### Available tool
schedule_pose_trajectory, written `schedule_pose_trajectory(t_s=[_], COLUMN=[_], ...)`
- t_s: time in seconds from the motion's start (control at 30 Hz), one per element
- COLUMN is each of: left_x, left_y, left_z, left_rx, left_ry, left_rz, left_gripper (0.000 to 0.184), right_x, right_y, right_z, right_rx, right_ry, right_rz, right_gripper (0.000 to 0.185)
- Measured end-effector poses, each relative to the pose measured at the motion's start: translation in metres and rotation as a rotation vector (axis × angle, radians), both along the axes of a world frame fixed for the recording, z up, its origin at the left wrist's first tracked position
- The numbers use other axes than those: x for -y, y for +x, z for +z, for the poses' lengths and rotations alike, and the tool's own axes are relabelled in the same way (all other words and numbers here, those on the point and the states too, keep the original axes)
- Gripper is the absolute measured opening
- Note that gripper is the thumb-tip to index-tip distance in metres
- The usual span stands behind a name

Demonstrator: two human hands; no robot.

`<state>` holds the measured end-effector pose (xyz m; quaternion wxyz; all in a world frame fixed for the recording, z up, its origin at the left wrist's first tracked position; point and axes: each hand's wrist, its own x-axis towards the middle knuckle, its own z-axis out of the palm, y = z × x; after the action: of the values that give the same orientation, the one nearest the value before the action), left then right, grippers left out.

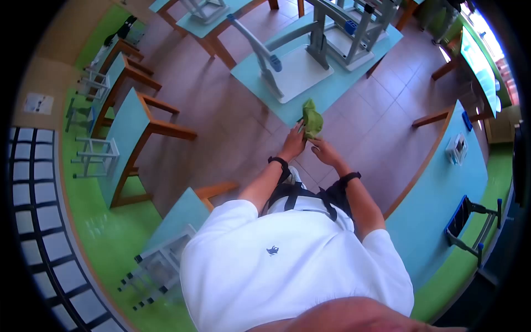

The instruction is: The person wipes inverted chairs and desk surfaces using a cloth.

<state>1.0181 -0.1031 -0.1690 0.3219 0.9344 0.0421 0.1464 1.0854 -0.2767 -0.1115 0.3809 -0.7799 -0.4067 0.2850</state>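
Note:
A crumpled green cloth [312,119] is held out in front of my body, close to the near corner of a light-blue table [291,112]. My left hand [294,143] is closed on the cloth's left side, its fingers partly hidden by the fabric. At the lower right end of the cloth, my right hand [326,151] pinches the edge between its fingertips. Black bands circle both wrists.
Upturned stools [301,72] rest on the table ahead. More blue tables [130,119] with stools line the left wall. To the right, a long table [442,188] carries a small white container [457,149] and an overturned stool [470,224]. A person's legs [441,25] show at the far right.

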Motion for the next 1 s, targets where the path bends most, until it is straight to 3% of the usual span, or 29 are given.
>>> schedule_pose_trajectory(t_s=[0.1,0.17,0.23,0.37,0.47,0.53,0.57,0.63,0.7,0.8,0.9,1.0], left_x=[-0.007,-0.008,-0.011,-0.024,-0.023,-0.012,-0.002,0.013,0.028,0.050,0.060,0.054], left_y=[0.029,0.034,0.033,0.010,0.014,0.027,0.038,0.072,0.115,0.181,0.229,0.220], left_z=[-0.013,-0.008,0.023,0.007,0.007,0.002,-0.001,-0.010,-0.031,-0.045,-0.039,-0.050], left_rx=[-0.033,-0.079,-0.178,-0.217,-0.206,-0.266,-0.272,-0.497,-0.491,-0.485,-0.512,-0.503], left_ry=[0.008,-0.034,-0.183,-0.187,-0.109,0.138,0.133,0.256,0.255,0.179,0.108,0.044], left_rz=[0.010,0.036,0.234,0.433,0.370,0.238,0.223,0.179,0.184,0.195,0.252,0.329], left_gripper=[0.046,0.048,0.043,0.040,0.041,0.049,0.049,0.058,0.063,0.069,0.068,0.065], right_x=[-0.010,-0.023,-0.038,-0.063,-0.068,-0.057,-0.048,-0.033,-0.016,0.002,0.001,-0.022], right_y=[0.016,0.027,0.036,0.058,0.081,0.103,0.117,0.157,0.193,0.245,0.282,0.284], right_z=[-0.008,-0.015,-0.016,-0.034,-0.053,-0.071,-0.079,-0.072,-0.070,-0.081,-0.077,-0.077], right_rx=[0.041,0.041,0.030,0.013,0.192,0.279,0.376,0.422,0.465,0.616,0.626,0.583], right_ry=[0.026,0.108,0.071,0.044,-0.088,-0.070,-0.057,-0.129,-0.217,-0.230,-0.313,-0.263], right_rz=[-0.059,0.043,0.099,0.342,0.479,0.484,0.497,0.516,0.559,0.398,0.423,0.591], right_gripper=[0.043,0.050,0.051,0.053,0.045,0.043,0.041,0.041,0.041,0.043,0.041,0.036])
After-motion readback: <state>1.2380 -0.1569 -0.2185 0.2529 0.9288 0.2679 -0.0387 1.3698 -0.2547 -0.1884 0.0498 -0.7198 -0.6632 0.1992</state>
